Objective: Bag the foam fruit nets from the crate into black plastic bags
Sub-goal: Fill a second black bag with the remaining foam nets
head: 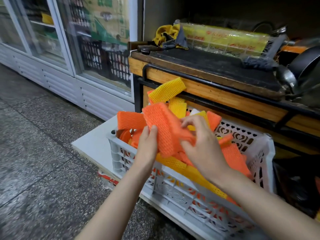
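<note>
Currently a stack of orange foam nets hangs just above the white crate, its long axis slanting from upper left down to lower right over the loose orange and yellow nets piled inside. The left hand pinches the stack's near-left long edge, thumb on top, while the right hand curls its fingers onto the lower-right end, blur hiding the exact pinch. With 2 hands on it, the stack likely goes sideways to a bag, though no black bag shows plainly.
</note>
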Motion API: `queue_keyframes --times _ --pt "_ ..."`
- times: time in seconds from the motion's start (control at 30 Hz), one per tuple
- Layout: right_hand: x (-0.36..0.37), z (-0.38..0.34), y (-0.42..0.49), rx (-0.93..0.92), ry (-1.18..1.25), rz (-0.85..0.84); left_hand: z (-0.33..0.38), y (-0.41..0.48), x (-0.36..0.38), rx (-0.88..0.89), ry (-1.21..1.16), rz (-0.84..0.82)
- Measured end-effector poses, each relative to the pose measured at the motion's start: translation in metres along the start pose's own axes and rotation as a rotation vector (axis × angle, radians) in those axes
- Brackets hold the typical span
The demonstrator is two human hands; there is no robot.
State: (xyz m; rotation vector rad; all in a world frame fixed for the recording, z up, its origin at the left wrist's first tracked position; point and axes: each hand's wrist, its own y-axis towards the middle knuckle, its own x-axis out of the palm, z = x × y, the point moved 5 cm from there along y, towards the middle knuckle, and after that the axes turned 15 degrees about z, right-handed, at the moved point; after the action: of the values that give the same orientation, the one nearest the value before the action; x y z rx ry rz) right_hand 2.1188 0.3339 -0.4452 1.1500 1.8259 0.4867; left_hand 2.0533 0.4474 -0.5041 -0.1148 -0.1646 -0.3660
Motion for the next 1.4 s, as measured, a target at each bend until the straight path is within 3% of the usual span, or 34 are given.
queue_keyframes --times 0.13,0.27,0.37,0.47,0.7,0.8,1.0,1.2,1.27,1.4 --pt "0.021 -0.015 -0.019 -0.068 0.032 -0.278 0.004 -0.013 -0.012 -0.108 -0.228 -0.142" --pt "0.028 -0.021 -0.027 -0.045 0.184 -0.468 0.006 -0.008 -0.043 0.010 -0.082 -0.075" --pt "0.028 -0.015 -0.019 0.077 0.252 -0.365 0.014 -0.004 -0.062 0.146 0.002 -0.029" --pt "0.040 0.018 -0.012 0.209 0.127 -0.298 0.023 0.002 -0.076 0.280 0.056 0.060" --pt "0.089 0.101 -0.045 0.558 -0.120 -0.698 0.018 0.015 -0.086 0.339 0.153 0.135" --pt "0.092 0.114 -0.053 0.629 -0.115 -0.759 0.017 0.017 -0.086 0.342 0.165 0.136" --pt "0.080 0.109 -0.038 0.564 -0.162 -0.603 0.019 0.018 -0.087 0.351 0.157 0.220" --pt "0.038 0.074 -0.001 0.481 -0.172 -0.024 0.018 0.017 -0.093 0.350 0.189 0.333" --pt "0.031 0.047 0.004 0.378 -0.098 0.089 0.015 0.016 -0.089 0.324 0.207 0.311" --pt "0.049 -0.011 -0.001 0.185 0.075 -0.038 0.014 0.007 -0.075 0.264 0.171 0.183"
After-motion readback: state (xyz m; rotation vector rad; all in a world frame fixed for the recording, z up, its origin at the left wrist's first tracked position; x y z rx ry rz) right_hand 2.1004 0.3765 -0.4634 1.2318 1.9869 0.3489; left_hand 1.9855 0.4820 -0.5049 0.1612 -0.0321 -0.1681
